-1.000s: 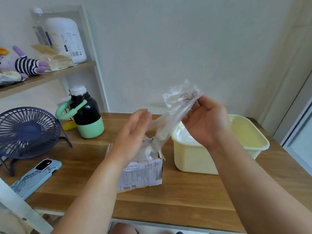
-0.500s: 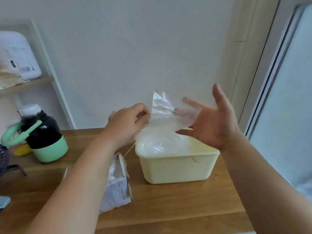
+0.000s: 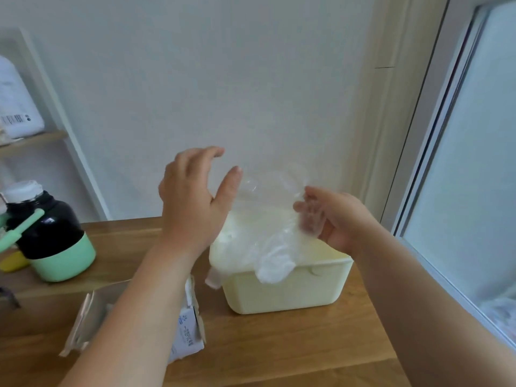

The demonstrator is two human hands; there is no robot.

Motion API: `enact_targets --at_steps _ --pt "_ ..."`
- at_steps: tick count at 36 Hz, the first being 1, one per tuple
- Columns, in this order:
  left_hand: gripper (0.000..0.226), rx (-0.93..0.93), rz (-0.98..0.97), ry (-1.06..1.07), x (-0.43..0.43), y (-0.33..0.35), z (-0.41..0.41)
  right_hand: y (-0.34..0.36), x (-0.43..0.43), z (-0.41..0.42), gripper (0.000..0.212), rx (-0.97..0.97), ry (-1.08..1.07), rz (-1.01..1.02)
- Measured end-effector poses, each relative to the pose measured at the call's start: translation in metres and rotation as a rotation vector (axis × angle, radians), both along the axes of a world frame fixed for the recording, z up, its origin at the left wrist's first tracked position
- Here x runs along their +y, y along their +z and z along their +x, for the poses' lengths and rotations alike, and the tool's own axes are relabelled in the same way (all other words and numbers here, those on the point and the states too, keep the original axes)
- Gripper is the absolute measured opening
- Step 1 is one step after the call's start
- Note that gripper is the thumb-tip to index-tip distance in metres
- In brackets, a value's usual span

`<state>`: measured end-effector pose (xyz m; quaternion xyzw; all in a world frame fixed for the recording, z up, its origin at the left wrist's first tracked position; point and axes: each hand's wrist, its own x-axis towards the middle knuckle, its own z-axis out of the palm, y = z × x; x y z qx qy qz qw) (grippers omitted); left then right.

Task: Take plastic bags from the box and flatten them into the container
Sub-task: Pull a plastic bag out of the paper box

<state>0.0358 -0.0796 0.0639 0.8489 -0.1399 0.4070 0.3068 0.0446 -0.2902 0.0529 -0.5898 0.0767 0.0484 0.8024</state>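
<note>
A clear plastic bag (image 3: 268, 208) hangs spread between my two hands above the pale yellow container (image 3: 287, 294). Its lower end droops over the container's front rim, and more white plastic lies inside. My left hand (image 3: 195, 202) hovers at the bag's left edge with relaxed, slightly curved fingers; its thumb is beside the plastic and grips nothing. My right hand (image 3: 332, 216) holds the bag's right edge, with its fingers showing through the plastic. The open paper box (image 3: 190, 336) of bags lies on the table to the lower left, partly hidden by my left forearm.
A black and mint-green bottle (image 3: 53, 236) stands at the left on the wooden table (image 3: 279, 344), with a yellow object (image 3: 11, 261) beside it. A shelf with a white jug (image 3: 16, 107) is at the far left. A window frame (image 3: 435, 163) runs down the right.
My left hand has released its pinch on the bag and opened above it. My right hand has dropped and turned onto the bag's right edge. The bag has sunk onto the container.
</note>
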Motion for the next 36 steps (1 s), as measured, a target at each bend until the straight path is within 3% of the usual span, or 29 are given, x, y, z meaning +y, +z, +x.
enact_targets --at_steps 3,5,8,11,14,17,20,24,29,32,36 --pt "0.042 -0.008 0.102 -0.15 -0.007 -0.003 -0.001 -0.01 0.003 0.009 0.027 0.065 -0.094 0.078" --pt "0.038 0.164 0.201 -0.292 -0.016 -0.007 -0.001 -0.014 0.004 0.014 0.024 0.085 -0.132 0.037" --pt "0.044 0.505 0.474 -0.253 -0.028 -0.017 0.007 -0.019 0.002 0.016 0.014 0.104 -0.133 -0.14" --pt "0.06 0.76 0.66 -0.181 -0.032 -0.026 0.019 -0.027 -0.008 0.02 0.01 0.06 -0.161 -0.469" --pt "0.069 0.902 0.717 -0.172 -0.033 -0.036 0.03 -0.03 -0.016 0.019 0.016 -0.072 -0.196 -1.029" --pt "0.075 0.95 0.719 -0.175 -0.038 -0.045 0.038 -0.031 -0.02 0.016 0.057 -0.204 -0.164 -1.4" --pt "0.072 1.027 0.734 -0.168 -0.041 -0.054 0.044 -0.029 -0.021 0.011 0.069 -0.369 -0.126 -1.654" --pt "0.062 1.079 0.809 -0.141 -0.041 -0.057 0.049 -0.028 -0.025 0.013 0.045 -0.444 0.059 -1.748" --pt "0.049 1.161 0.783 -0.203 -0.043 -0.059 0.048 -0.034 -0.025 0.018 0.036 -0.042 0.371 -1.863" --pt "0.05 1.165 0.662 -0.223 -0.04 -0.062 0.048 -0.037 -0.023 0.022 0.036 0.03 0.381 -1.848" --pt "0.049 0.978 0.401 -0.225 -0.032 -0.057 0.044 -0.034 -0.024 0.022 0.033 -0.099 0.27 -1.87"
